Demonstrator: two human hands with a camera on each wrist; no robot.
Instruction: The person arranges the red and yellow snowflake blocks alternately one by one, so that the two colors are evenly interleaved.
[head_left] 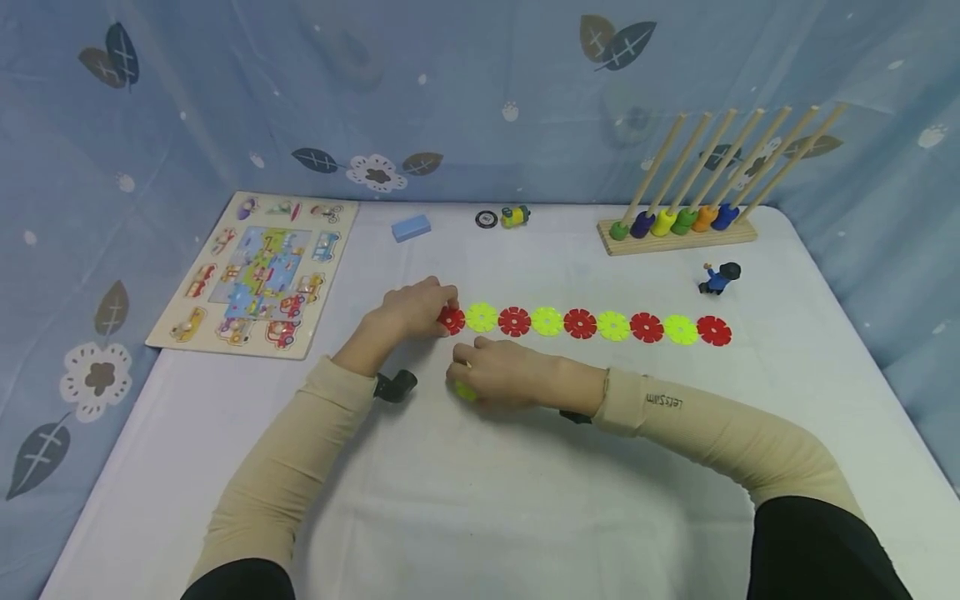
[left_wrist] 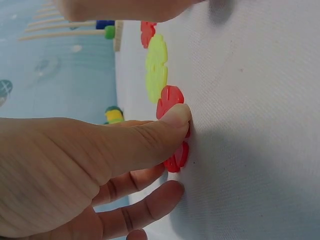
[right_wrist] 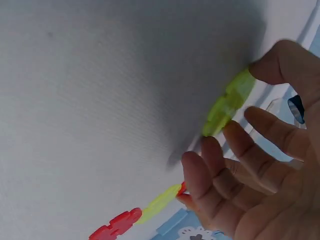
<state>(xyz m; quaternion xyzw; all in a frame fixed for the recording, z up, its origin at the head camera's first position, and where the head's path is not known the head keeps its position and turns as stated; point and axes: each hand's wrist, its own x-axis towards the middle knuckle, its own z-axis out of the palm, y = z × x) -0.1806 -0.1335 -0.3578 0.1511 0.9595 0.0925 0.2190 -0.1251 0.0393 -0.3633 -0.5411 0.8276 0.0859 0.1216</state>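
Observation:
A straight row of red and yellow-green notched flower discs (head_left: 580, 323) lies across the white table, colours alternating. At its left end my left hand (head_left: 412, 308) pinches the edge of a red disc (left_wrist: 170, 96), thumb on the near side and fingers behind, with the disc beside a yellow-green disc (left_wrist: 157, 70). Just in front of the row is my right hand (head_left: 506, 371). It holds another yellow-green disc (right_wrist: 230, 102) between thumb and fingertips, the disc tilted close over the cloth. In the head view most of that disc is hidden beneath the fingers.
On the left lies a wooden picture puzzle board (head_left: 322, 292). Along the back are a blue block (head_left: 411, 228), a black ring (head_left: 486, 219) and a small yellow-green toy (head_left: 515, 217). A peg stand with coloured beads (head_left: 678, 242) and a toy figure (head_left: 720, 277) are at right.

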